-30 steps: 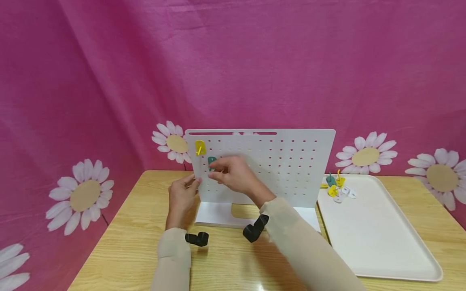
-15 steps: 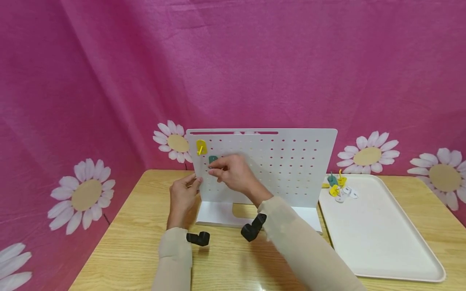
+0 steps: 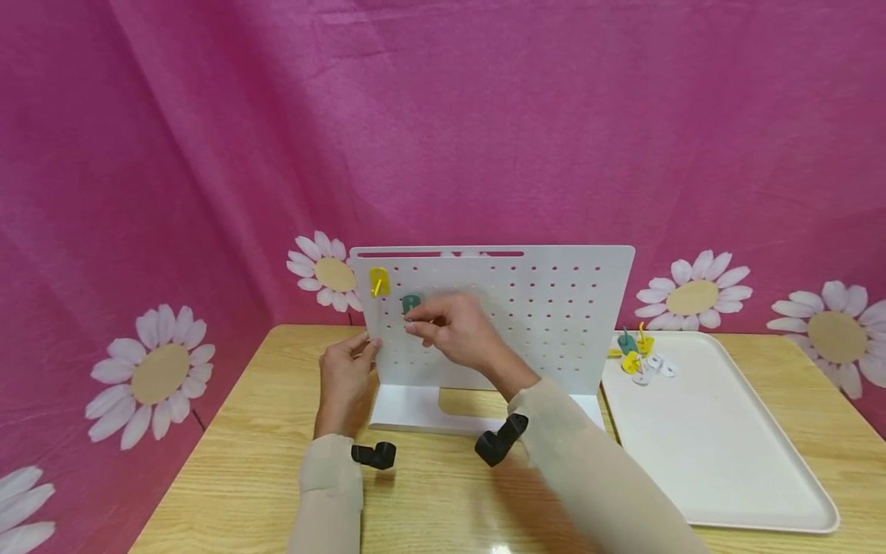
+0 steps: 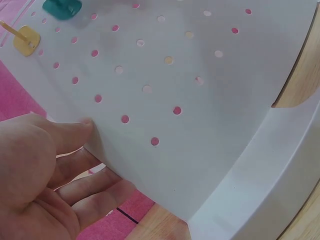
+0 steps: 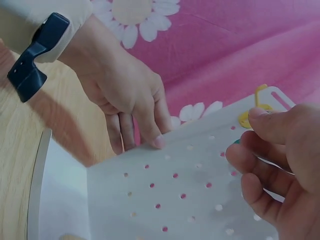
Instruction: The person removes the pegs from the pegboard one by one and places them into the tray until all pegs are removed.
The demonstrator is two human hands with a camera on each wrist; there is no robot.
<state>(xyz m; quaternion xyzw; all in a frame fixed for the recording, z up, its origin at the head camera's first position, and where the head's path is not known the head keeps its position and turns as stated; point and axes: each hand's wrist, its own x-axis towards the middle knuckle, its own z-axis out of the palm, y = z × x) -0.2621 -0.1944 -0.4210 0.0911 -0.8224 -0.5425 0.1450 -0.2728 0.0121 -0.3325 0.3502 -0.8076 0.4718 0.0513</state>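
Note:
A white pegboard point(image 3: 554, 338) stands upright on the table. My left hand point(image 3: 344, 375) grips its left edge; in the left wrist view the thumb lies on the front face and the other fingers reach behind. My right hand point(image 3: 460, 331) pinches a green pegboard hook point(image 3: 411, 302) by its lower part, at the upper left of the board. Whether its pegs sit in the holes is hidden; the right wrist view shows only a sliver of the green hook point(image 5: 237, 142) behind the fingers. A yellow hook point(image 3: 378, 282) hangs at the board's top left corner.
On the right lies a white tray point(image 3: 720, 446) with several yellow, green and white hooks point(image 3: 642, 358) at its far left corner. The board's base point(image 3: 408, 404) rests on the wooden table point(image 3: 429, 492). A pink flowered cloth point(image 3: 484, 131) hangs behind.
My right hand has shifted slightly right along the board, carrying the green hook with it. The left hand keeps its hold on the board's edge.

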